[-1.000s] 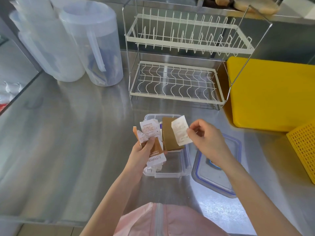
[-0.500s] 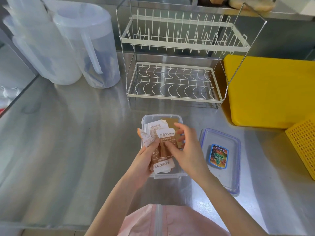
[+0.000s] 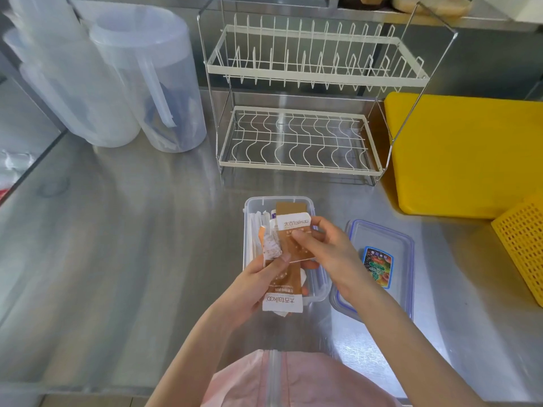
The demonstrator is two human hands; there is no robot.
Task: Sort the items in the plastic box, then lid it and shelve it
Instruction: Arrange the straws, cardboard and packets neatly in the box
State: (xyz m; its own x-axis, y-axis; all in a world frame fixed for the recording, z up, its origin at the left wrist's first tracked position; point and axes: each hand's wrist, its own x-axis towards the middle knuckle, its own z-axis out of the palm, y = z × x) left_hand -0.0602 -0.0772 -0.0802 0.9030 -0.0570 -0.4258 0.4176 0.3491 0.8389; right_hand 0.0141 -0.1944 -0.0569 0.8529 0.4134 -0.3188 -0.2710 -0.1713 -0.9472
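A clear plastic box (image 3: 249, 207) sits on the steel counter in front of me, with white sticks and packets inside. My left hand (image 3: 252, 286) holds a bundle of brown-and-white sugar packets (image 3: 282, 301) over the box's near end. My right hand (image 3: 326, 254) pinches one brown-and-white packet (image 3: 293, 227) against that bundle, thumb on its face. The box's blue-rimmed clear lid (image 3: 382, 239) lies upside down just right of the box, with a colourful label showing.
A white two-tier wire dish rack (image 3: 296, 142) stands behind the box. Translucent plastic pitchers (image 3: 152, 77) are at the back left. A yellow board (image 3: 464, 154) and a yellow perforated basket (image 3: 526, 248) lie to the right.
My right hand came back from the right with a white slip, laid it into the bundle, and now holds a brown-and-white packet against the bundle in my left hand.
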